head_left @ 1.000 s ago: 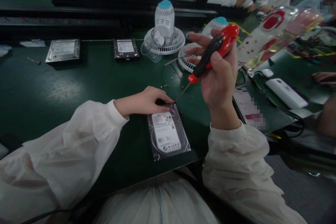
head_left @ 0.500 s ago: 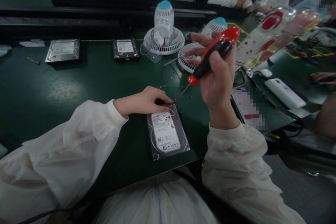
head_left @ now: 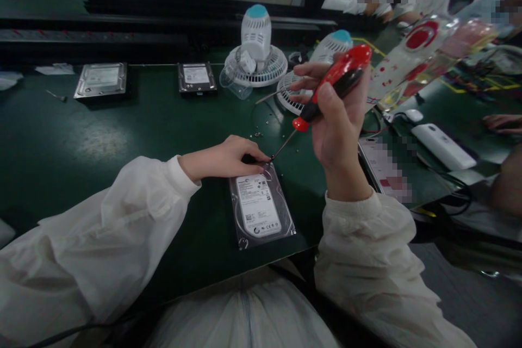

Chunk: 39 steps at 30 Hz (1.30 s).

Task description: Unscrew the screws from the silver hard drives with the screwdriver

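A hard drive (head_left: 259, 204) with a white label lies on the green table in front of me. My left hand (head_left: 240, 156) is closed over its far end, thumb on the top face and fingers at the far edge, partly hidden. My right hand (head_left: 340, 114) grips a red and black screwdriver (head_left: 326, 92) by its handle, with some fingers lifted off it. The screwdriver slants down to the left. Its tip meets the far right corner of the drive, close to my left fingertips; whether it sits in a screw I cannot tell.
Small loose screws (head_left: 258, 134) are scattered beyond the drive. Farther back are a silver hard drive (head_left: 101, 80), a smaller drive (head_left: 196, 77), a white fan (head_left: 256, 38) and a thin metal rod (head_left: 269, 97). A phone (head_left: 381, 166) and white device (head_left: 443, 145) lie right, near another person's hand (head_left: 503, 121).
The screwdriver handle has turned a little in my right hand, and the fingers have shifted around it. My left hand and the hard drive stay in place; the view moved slightly.
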### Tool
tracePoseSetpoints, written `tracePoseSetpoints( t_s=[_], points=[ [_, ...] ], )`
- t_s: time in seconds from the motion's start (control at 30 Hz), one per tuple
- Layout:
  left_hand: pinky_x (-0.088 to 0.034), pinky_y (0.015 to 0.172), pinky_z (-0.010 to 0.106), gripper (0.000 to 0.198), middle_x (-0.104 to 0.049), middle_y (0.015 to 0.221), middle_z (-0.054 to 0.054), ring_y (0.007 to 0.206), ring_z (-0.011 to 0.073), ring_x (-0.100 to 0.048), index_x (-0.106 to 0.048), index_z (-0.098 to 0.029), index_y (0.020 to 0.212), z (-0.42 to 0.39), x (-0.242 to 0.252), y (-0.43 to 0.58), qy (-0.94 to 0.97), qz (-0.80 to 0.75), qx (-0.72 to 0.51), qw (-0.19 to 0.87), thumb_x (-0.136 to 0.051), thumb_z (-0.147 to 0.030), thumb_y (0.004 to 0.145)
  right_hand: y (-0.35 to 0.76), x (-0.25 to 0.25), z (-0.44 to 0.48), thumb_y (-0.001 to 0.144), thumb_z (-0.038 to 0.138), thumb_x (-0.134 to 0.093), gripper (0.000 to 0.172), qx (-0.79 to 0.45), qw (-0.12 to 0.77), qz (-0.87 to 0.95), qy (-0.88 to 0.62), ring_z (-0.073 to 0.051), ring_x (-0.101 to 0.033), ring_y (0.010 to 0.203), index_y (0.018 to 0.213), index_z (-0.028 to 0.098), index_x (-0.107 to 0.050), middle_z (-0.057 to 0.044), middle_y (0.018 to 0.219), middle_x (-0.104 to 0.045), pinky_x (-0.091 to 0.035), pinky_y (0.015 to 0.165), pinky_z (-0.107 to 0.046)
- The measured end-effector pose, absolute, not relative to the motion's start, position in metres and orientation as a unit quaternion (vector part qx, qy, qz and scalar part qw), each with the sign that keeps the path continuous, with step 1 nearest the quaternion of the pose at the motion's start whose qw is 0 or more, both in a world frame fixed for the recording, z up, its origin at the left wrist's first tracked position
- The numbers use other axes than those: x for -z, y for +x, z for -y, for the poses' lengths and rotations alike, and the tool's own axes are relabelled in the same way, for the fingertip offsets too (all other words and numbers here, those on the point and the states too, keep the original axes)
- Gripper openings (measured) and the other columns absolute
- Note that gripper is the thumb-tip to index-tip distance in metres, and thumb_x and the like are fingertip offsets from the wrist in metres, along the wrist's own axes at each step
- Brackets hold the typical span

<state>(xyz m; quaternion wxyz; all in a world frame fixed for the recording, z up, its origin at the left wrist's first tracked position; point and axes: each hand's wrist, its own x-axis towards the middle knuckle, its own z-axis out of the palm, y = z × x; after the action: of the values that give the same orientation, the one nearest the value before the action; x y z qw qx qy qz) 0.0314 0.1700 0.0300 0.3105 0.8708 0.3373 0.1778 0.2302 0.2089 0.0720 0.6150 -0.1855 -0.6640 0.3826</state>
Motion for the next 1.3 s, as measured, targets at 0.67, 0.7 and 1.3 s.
tracePoseSetpoints(
  t_s=[0.67,0.7,1.3],
  points=[
    [-0.049,0.090,0.029,0.035,-0.075,0.115,0.006,0.102,0.0181,-0.069,-0.071,-0.022,0.122,-0.173,-0.027,0.028,0.869,-0.326,-0.178,0.326,-0.063,-0.038,0.092,0.231,-0.073,-0.205,0.087,0.039,-0.062,0.024,-0.395,0.614,0.660,-0.179,-0.018,-0.067,0.094,0.110,0.038,-0.055,0.003,0.108,-0.070,-0.057,0.083,-0.035],
    [-0.049,0.091,0.029,0.035,-0.075,0.115,0.006,0.103,0.0182,-0.069,-0.071,-0.022,0.122,-0.173,-0.027,0.028,0.870,-0.326,-0.177,0.325,-0.063,-0.038,0.092,0.231,-0.073,-0.206,0.087,0.038,-0.062,0.024,-0.396,0.613,0.659,-0.182,-0.017,-0.067,0.094,0.110,0.038,-0.055,0.004,0.108,-0.070,-0.057,0.083,-0.035],
    [-0.049,0.093,0.029,0.036,-0.074,0.116,0.006,0.104,0.0177,-0.068,-0.070,-0.020,0.124,-0.173,-0.028,0.027,0.871,-0.320,-0.175,0.329,-0.062,-0.036,0.093,0.230,-0.072,-0.208,0.079,0.048,-0.072,0.031,-0.356,0.651,0.638,-0.208,-0.015,-0.063,0.081,0.101,0.038,-0.052,0.004,0.100,-0.066,-0.058,0.077,-0.033]
  ],
)
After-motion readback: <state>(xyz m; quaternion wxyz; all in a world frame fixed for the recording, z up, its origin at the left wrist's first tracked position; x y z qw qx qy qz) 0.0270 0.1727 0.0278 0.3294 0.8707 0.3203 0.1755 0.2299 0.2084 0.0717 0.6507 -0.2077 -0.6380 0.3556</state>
